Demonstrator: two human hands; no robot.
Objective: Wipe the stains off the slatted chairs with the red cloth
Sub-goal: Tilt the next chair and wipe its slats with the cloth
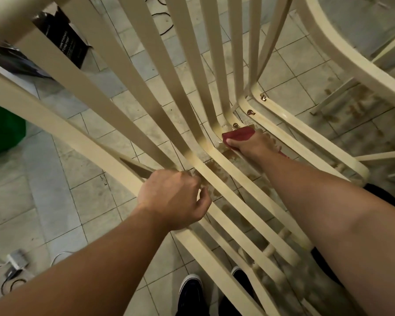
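A cream slatted chair (128,92) fills the view, its long slats running from the upper left down to the lower right. My left hand (176,199) is closed around one of the left-hand slats near the middle of the frame. My right hand (252,143) reaches between the slats and presses the red cloth (238,134) against the curved bend where the slats meet. Brown stains (224,176) spot the slats between my two hands. More brown spots (354,108) mark the surface at the right.
A tiled floor (89,197) lies below. A second cream chair frame (342,58) stands at the upper right. A black paper bag (64,39) is at the upper left, a green tub (2,126) at the left edge, a power strip with cables (15,261) at the lower left. My black shoes (192,295) show at the bottom.
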